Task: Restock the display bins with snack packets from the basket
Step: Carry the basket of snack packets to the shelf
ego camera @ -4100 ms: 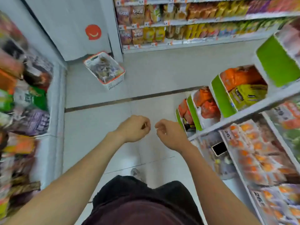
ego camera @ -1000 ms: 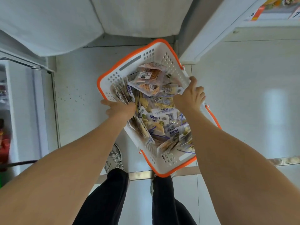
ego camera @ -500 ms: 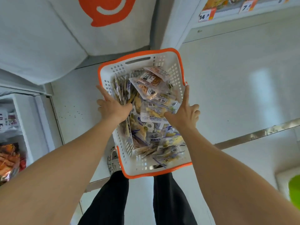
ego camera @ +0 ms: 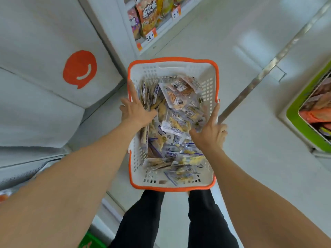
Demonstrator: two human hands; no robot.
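Observation:
A white basket with an orange rim point(ego camera: 172, 60) hangs in front of my legs, off the floor. It is filled with several clear snack packets point(ego camera: 176, 122) with blue and white labels. My left hand point(ego camera: 136, 110) grips the basket's left rim, index finger straight along the edge and thumb inside. On the right rim, my right hand point(ego camera: 210, 130) holds the same way, its index finger pointing up along the edge. A green-edged display bin point(ego camera: 302, 120) with orange packets shows at the right border.
A white cabinet with an orange logo point(ego camera: 79, 68) stands close on the left. Beyond the basket is a shelf of snack bags point(ego camera: 146, 17) with price tags. A metal strip point(ego camera: 259, 74) crosses the pale floor at the right.
Since 4.1 s ago I have reached the basket and taken it by both side rims. In the last second it has come up off the floor and turned toward the bins at right.

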